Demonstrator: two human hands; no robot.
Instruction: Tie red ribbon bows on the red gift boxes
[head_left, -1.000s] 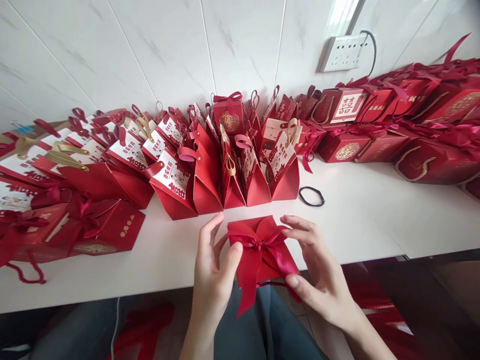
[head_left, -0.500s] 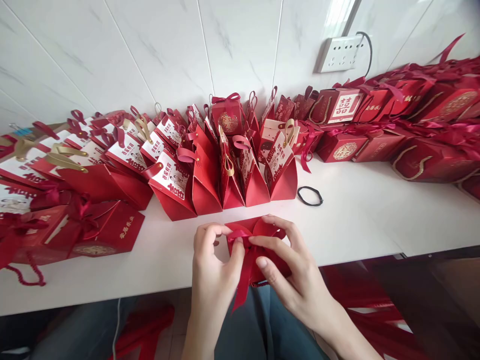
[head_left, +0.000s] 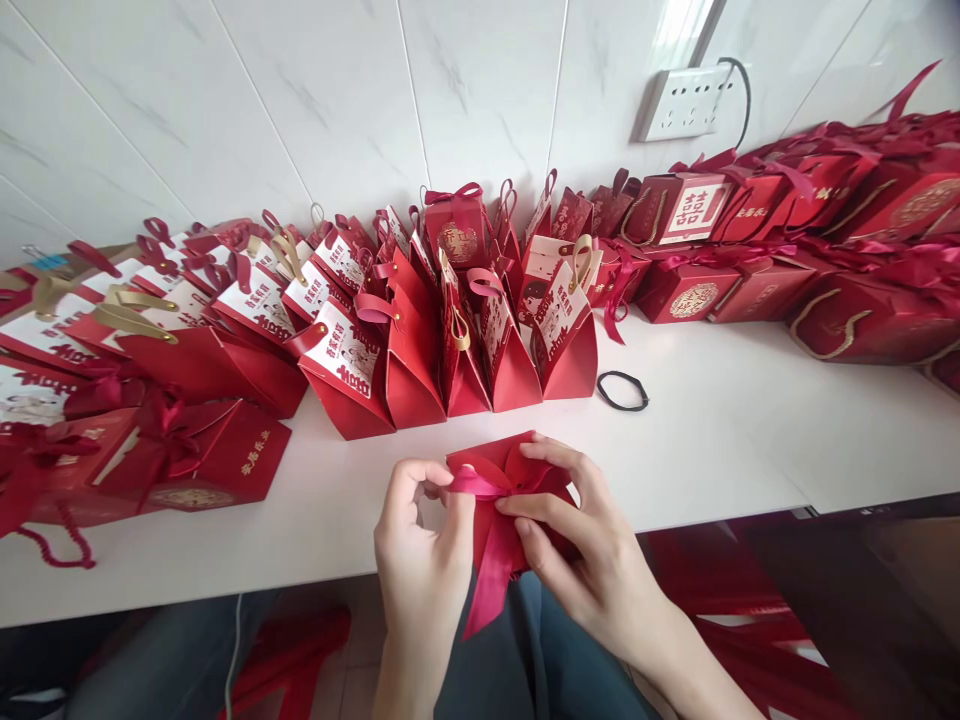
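Observation:
A red gift box sits at the table's front edge between my hands. Across its top lies a pinkish-red ribbon, with one tail hanging down toward my lap. My left hand pinches a loop of this ribbon between thumb and forefinger at the box's left side. On the right, my right hand is closed about the box, one finger pressing the ribbon's middle and another on the far edge. Part of the box is hidden under that hand.
Rows of red gift boxes with ribbon handles stand behind along the wall. More ribbon-tied boxes are stacked at the right, others at the left. A black hair tie lies on the white table. A socket strip is on the wall.
My left hand has moved slightly left, drawing the ribbon loop outward from the middle of the box. My right hand keeps nearly the same place.

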